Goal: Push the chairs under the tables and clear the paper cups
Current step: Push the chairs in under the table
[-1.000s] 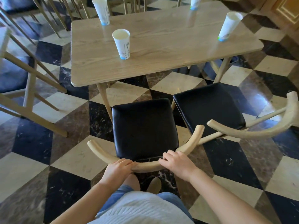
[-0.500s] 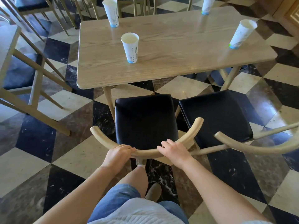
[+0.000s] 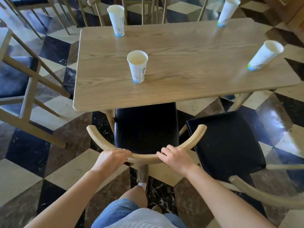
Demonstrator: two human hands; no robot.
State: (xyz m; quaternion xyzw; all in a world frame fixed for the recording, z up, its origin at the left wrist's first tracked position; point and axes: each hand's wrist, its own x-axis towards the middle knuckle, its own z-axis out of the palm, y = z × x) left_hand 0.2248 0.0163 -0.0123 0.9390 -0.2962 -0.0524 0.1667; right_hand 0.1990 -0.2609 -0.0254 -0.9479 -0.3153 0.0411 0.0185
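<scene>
Surface carries four paper cups; nearest cup upright, left of centre. Chair seat front just under near edge, second chair right, out. Left hand, right hand palms down, fingers clenched over curved backrest, arms extended to push

Both arms are bare from the near edge of the view up to the left hand and the right hand, with no sleeves, watch, rings or bracelets showing on either. At the near edge, between the arms, lies the hem of a pale white-grey knitted top with a fine ribbed texture, and just beyond it blue denim shorts. One bare knee and shin run on from the shorts to a white sock and a tan shoe.
</scene>
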